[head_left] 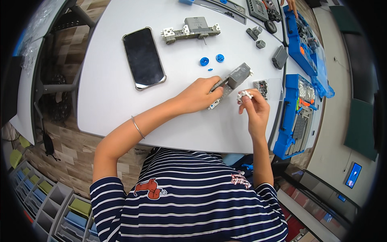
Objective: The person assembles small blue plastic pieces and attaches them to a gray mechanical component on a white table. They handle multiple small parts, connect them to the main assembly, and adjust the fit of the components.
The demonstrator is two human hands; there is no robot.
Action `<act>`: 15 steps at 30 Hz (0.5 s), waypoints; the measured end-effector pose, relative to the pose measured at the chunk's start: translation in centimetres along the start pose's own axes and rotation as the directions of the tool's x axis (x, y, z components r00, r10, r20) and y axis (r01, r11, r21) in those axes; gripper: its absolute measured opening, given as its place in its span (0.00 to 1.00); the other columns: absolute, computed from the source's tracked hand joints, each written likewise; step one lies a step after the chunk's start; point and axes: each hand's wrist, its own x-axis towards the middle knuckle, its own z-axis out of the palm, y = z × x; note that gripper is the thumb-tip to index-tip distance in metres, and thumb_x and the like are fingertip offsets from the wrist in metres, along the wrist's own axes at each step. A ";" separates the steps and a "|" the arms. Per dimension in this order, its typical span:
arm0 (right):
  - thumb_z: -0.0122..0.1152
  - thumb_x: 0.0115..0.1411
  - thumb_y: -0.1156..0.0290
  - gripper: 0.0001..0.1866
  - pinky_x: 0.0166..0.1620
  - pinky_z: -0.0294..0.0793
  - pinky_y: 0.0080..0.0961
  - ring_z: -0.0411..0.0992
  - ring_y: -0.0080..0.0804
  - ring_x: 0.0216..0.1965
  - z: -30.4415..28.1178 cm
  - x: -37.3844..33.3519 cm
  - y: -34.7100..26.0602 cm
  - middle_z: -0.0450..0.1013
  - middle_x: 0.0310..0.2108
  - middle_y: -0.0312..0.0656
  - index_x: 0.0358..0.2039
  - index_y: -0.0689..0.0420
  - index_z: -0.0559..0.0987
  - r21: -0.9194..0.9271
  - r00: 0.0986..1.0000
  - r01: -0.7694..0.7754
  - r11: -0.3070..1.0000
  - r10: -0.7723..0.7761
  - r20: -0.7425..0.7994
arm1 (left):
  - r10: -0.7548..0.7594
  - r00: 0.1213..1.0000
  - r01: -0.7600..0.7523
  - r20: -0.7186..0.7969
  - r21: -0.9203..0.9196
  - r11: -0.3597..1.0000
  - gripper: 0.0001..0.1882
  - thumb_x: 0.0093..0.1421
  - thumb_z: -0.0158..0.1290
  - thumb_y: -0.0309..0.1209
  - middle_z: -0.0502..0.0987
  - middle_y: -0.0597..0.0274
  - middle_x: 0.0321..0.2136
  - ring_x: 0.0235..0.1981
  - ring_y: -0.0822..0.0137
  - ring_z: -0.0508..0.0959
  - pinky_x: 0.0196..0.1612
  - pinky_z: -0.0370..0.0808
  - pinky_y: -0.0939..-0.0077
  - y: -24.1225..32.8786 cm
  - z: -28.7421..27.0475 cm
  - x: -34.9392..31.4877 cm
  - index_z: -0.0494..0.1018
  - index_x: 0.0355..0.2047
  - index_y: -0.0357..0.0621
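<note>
My left hand (200, 94) grips a grey building-brick assembly (239, 74), with a boxy grey block at its far end and white pieces at its near end. To its right, my right hand (255, 109) pinches a small white connector piece (244, 95), apart from the assembly. Beyond my left hand lie two round blue pieces, one blue wheel (204, 61) and another blue wheel (219, 58), plus a tiny blue pin (210, 69). Farther back stands a similar grey and white assembly (196, 29) with a large grey box on it.
A dark-screened phone (144, 57) lies at left on the white table (105, 97). A small clear box (262, 86) of dark parts sits beside my right hand. Two blue bins of parts, a near bin (287, 133) and a far bin (296, 52), line the right. Another person's hand (292, 7) reaches in there.
</note>
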 end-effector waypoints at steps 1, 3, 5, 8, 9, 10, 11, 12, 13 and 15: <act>0.61 0.71 0.75 0.10 0.34 0.74 0.19 0.74 0.24 0.36 0.3 -0.2 0.0 0.77 0.41 0.41 0.50 0.65 0.82 0.056 0.998 -0.053 0.997 0.050 0.043 | 0.050 0.999 -0.049 -0.021 0.020 0.999 0.21 0.70 0.52 0.40 0.82 0.50 0.30 0.29 0.60 0.82 0.36 0.79 0.66 0.1 0.1 0.0 0.75 0.50 0.30; 0.61 0.72 0.75 0.12 0.34 0.74 0.19 0.74 0.24 0.35 1.2 -0.7 0.2 0.77 0.40 0.42 0.52 0.65 0.80 0.101 0.995 -0.104 0.989 0.105 0.003 | 0.128 0.990 -0.123 -0.057 0.081 0.989 0.27 0.66 0.57 0.44 0.84 0.44 0.34 0.35 0.53 0.86 0.43 0.81 0.65 0.3 0.2 -0.2 0.76 0.50 0.28; 0.61 0.72 0.74 0.15 0.34 0.73 0.17 0.74 0.23 0.34 1.9 -1.0 0.3 0.77 0.37 0.41 0.56 0.65 0.78 0.100 0.991 -0.110 0.989 0.117 -0.066 | 0.150 0.987 -0.141 -0.050 0.141 0.980 0.32 0.62 0.62 0.46 0.84 0.40 0.39 0.39 0.51 0.86 0.47 0.81 0.63 0.6 -0.2 -0.4 0.75 0.53 0.27; 0.61 0.72 0.74 0.16 0.34 0.73 0.17 0.74 0.22 0.34 1.9 -1.3 0.2 0.78 0.38 0.42 0.57 0.65 0.76 0.118 0.971 -0.195 0.974 0.208 -0.114 | -0.053 0.996 0.047 0.071 0.072 0.996 0.36 0.57 0.65 0.46 0.83 0.37 0.42 0.44 0.48 0.85 0.51 0.80 0.60 0.8 -1.5 -0.6 0.74 0.55 0.26; 0.61 0.72 0.73 0.17 0.34 0.72 0.17 0.74 0.22 0.33 1.8 -1.2 0.1 0.78 0.39 0.42 0.58 0.65 0.76 0.233 0.959 -0.248 0.940 0.273 -0.081 | -0.108 0.986 0.109 0.128 -0.006 0.994 0.36 0.56 0.66 0.45 0.83 0.36 0.43 0.46 0.47 0.85 0.52 0.79 0.59 0.8 -1.8 -0.6 0.74 0.55 0.26; 0.61 0.71 0.73 0.18 0.33 0.72 0.17 0.74 0.21 0.33 1.7 -1.1 0.0 0.78 0.40 0.43 0.59 0.64 0.75 0.342 0.942 -0.299 0.891 0.332 -0.042 | -0.063 0.994 0.059 0.088 0.051 0.997 0.35 0.55 0.66 0.43 0.83 0.36 0.43 0.45 0.47 0.85 0.51 0.79 0.60 0.8 -2.0 -0.5 0.74 0.56 0.26; 0.61 0.71 0.73 0.19 0.33 0.71 0.17 0.74 0.21 0.32 1.6 -1.0 -0.1 0.78 0.40 0.43 0.60 0.64 0.74 0.433 0.907 -0.367 0.823 0.421 -0.033 | 0.026 0.999 -0.029 0.039 0.080 0.996 0.34 0.55 0.66 0.41 0.83 0.36 0.43 0.45 0.47 0.85 0.51 0.80 0.60 0.8 -1.9 -0.4 0.75 0.56 0.27; 0.61 0.71 0.73 0.20 0.32 0.70 0.17 0.73 0.21 0.32 1.7 -1.0 -0.1 0.78 0.41 0.44 0.61 0.63 0.73 0.471 0.914 -0.364 0.804 0.405 0.016 | 0.077 0.997 -0.078 0.009 0.128 0.989 0.33 0.55 0.65 0.38 0.83 0.36 0.44 0.45 0.47 0.85 0.51 0.80 0.61 0.7 -1.9 -0.3 0.75 0.56 0.27; 0.60 0.71 0.73 0.20 0.31 0.69 0.17 0.73 0.21 0.31 1.9 -0.9 -0.2 0.79 0.41 0.44 0.61 0.63 0.72 0.496 0.906 -0.381 0.780 0.423 0.030 | 0.112 0.994 -0.110 -0.006 0.114 0.987 0.32 0.55 0.65 0.36 0.83 0.38 0.44 0.45 0.48 0.85 0.52 0.79 0.62 0.5 -1.8 -0.3 0.74 0.57 0.29; 0.59 0.72 0.73 0.21 0.30 0.68 0.17 0.72 0.20 0.30 2.2 -1.0 -0.3 0.78 0.42 0.45 0.62 0.63 0.71 0.529 0.901 -0.386 0.756 0.432 0.039 | 0.095 0.995 -0.093 -0.012 0.124 0.988 0.30 0.56 0.64 0.32 0.84 0.41 0.45 0.46 0.50 0.84 0.53 0.78 0.63 0.2 -1.7 -0.3 0.74 0.58 0.32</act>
